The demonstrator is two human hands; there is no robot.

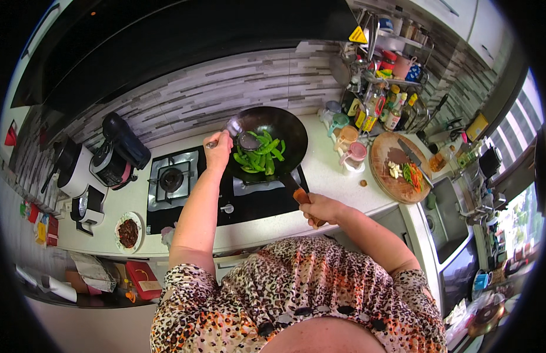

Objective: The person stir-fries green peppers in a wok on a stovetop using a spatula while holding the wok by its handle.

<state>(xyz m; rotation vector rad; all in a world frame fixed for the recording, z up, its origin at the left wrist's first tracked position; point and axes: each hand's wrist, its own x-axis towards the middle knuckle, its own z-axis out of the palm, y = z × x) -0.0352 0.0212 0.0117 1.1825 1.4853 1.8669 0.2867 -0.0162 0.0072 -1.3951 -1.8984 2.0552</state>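
Note:
A dark wok [284, 125] is tilted over the right side of the gas hob [228, 209]. Cut green peppers [263, 154] lie in its bowl. My left hand [220, 150] grips the handle of a metal ladle [249, 141], whose round head rests on or just above the peppers. Around the wok's wooden handle [300, 196], close to the counter's front edge, the fingers of my right hand [322, 208] are closed. The burner under the wok is mostly hidden. The left burner [171, 179] has no pan on it.
On the right, a round wooden board [383, 154] holds a knife [414, 162], chopped garlic [394, 169] and sliced red and green peppers [413, 176]. Lidded seasoning jars [353, 156] stand between board and hob. A plate of dark food [127, 234] sits left, near a rice cooker [112, 165].

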